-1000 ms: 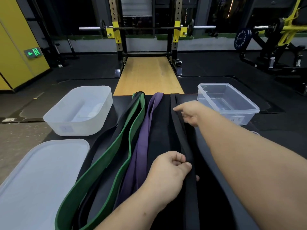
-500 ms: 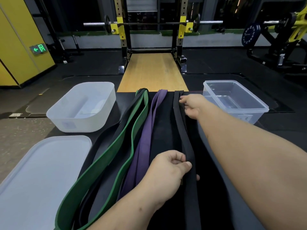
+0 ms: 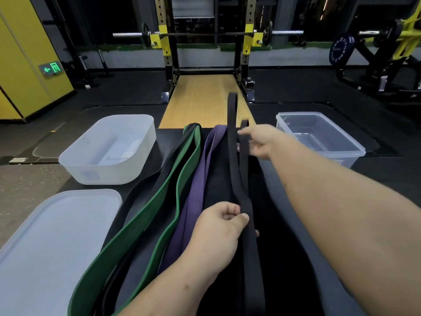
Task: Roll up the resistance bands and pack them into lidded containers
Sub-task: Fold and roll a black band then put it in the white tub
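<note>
Black band (image 3: 232,156) stretched along bench (image 3: 266,197), near edge toward far edge. Far loop end held lifted, pinched by right hand (image 3: 259,142); nearer stretch gripped by left hand (image 3: 218,226).

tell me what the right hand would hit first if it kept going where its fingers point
Beyond the black band it pinches, the right hand, pointing left, would probably meet the far end of the purple band first, though it may be high enough to pass over.

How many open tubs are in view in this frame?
2. A frosted white tub sits at the far left, beyond a flat lid; a clear tub sits at the far right. No other shows in this view.
</note>
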The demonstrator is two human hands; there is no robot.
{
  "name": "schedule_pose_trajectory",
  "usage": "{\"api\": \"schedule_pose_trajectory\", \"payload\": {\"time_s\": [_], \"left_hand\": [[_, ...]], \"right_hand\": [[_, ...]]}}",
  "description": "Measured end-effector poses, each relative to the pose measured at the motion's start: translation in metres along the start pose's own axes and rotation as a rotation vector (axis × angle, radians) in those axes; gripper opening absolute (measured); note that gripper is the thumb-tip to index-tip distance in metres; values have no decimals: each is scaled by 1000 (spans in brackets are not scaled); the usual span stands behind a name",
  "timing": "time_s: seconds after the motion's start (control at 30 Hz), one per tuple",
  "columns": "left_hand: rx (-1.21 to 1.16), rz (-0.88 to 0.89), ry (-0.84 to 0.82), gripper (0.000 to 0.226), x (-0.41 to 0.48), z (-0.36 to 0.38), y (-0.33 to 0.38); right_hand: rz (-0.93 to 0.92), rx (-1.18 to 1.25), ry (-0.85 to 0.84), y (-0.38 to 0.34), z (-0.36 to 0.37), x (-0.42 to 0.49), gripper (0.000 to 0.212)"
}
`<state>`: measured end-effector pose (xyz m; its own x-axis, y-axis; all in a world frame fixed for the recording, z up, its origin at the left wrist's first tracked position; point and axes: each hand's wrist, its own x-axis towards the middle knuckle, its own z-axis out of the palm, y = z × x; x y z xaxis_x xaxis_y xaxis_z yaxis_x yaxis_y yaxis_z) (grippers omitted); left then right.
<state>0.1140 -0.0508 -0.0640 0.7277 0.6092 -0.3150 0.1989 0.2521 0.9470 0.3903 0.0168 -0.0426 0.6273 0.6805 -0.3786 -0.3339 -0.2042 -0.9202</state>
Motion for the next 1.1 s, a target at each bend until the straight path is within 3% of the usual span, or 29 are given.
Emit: {"api": "schedule_pose_trajectory", "payload": {"time_s": [0.17, 0.33, 0.5, 0.57, 0.63, 0.73, 0.87, 1.1], "left_hand": [[102, 17, -26, 5, 1, 1, -4], [125, 25, -42, 9, -1, 1, -1], [159, 55, -41, 9, -3, 0, -1], [139, 45, -36, 9, -4, 0, 0], [133, 40, -30, 9, -4, 0, 0], [116, 24, -32, 10, -4, -2, 2], [58, -8, -22, 14, -4, -2, 5], [51, -26, -48, 14, -6, -1, 4]], "right_hand": [[51, -34, 35, 13, -3, 2, 36], [-23, -170, 121, 17, 2, 2, 24], [-100, -1135, 225, 11, 27, -2, 50], [-105, -1301, 237, 10, 36, -2, 58], [-83, -1232, 218, 13, 35, 2, 52], [-71, -737, 205, 12, 21, 9, 34], [-284, -444, 284, -1, 8, 11, 12], [-12, -181, 253, 22, -6, 15, 15]]}}
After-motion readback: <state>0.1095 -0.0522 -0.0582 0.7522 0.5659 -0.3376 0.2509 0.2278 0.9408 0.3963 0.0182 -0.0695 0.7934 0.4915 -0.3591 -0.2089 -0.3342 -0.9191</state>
